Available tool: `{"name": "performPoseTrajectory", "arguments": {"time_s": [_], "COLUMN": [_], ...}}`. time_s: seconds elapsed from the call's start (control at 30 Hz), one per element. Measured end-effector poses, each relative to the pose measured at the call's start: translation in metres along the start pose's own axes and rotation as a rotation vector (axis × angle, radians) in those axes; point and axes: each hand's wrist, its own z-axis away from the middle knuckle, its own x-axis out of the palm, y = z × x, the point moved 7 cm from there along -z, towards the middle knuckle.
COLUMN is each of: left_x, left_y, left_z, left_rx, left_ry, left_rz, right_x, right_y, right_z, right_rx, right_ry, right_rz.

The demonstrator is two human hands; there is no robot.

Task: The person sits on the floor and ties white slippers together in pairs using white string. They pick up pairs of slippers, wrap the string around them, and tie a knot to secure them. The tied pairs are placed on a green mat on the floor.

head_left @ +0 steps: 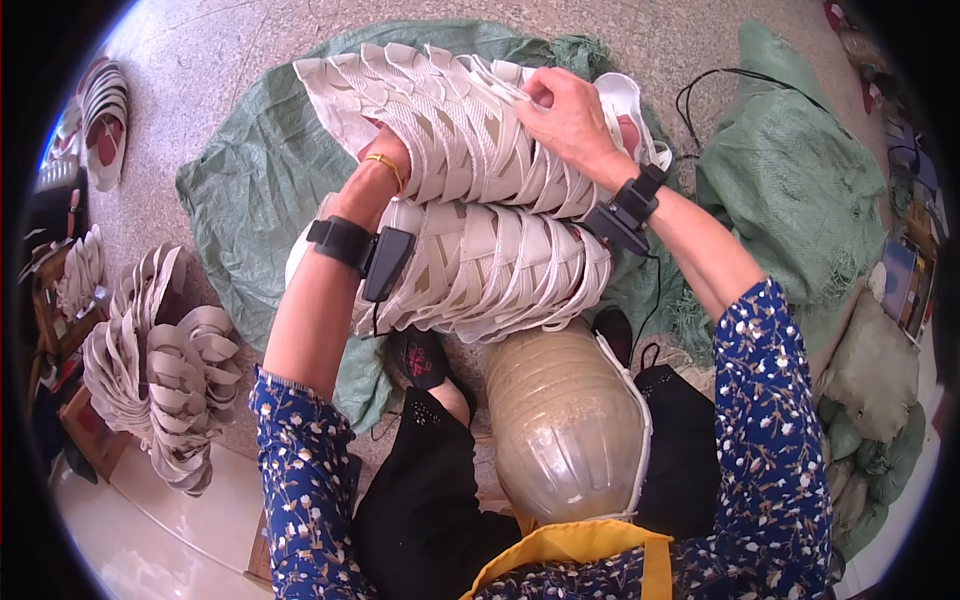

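Observation:
Two rows of nested white and beige shoe uppers, with mesh and crossing overlays, lie side by side in front of me. At the left end of the far row, my left hand reaches in among the uppers; its fingers are hidden. Thumb and fingers of my right hand are closed in a pinch on the far edge of a shoe upper in that row. The near row lies closer to my knees, untouched by either hand. Both wrists carry black strapped devices.
A green woven sack is spread under the rows. Another green sack lies bunched at the right. Grey curved pieces are stacked at the left, with more nested uppers beyond. A translucent ribbed rounded object stands between my legs.

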Motion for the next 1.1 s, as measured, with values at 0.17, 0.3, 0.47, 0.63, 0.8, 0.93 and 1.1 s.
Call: {"name": "performPoseTrajectory", "arguments": {"time_s": [0.17, 0.3, 0.47, 0.63, 0.8, 0.93, 1.1], "left_x": [-0.010, -0.008, -0.005, -0.004, -0.022, -0.034, -0.060], "left_y": [-0.020, -0.024, -0.026, -0.019, -0.017, -0.021, -0.039], "left_z": [0.001, -0.006, 0.002, 0.011, 0.010, 0.020, 0.039], "left_rx": [-0.029, -0.027, -0.085, -0.038, -0.025, -0.035, -0.130], "left_ry": [0.086, 0.093, 0.138, 0.070, -0.055, -0.110, -0.064], "left_rz": [0.167, 0.228, 0.400, 0.378, 0.397, 0.495, 0.634], "right_x": [-0.024, -0.097, -0.060, -0.037, -0.044, -0.040, -0.019], "right_y": [0.014, 0.083, 0.143, 0.088, 0.074, 0.069, 0.054], "right_z": [-0.004, 0.035, 0.127, 0.124, 0.119, 0.113, 0.103], "right_rx": [0.144, 0.304, 0.949, 0.861, 0.788, 0.770, 0.754], "right_ry": [-0.160, 0.149, -0.175, -0.116, -0.072, -0.051, -0.106], "right_rz": [-0.324, -0.006, -0.503, -0.611, -0.634, -0.698, -0.750]}}
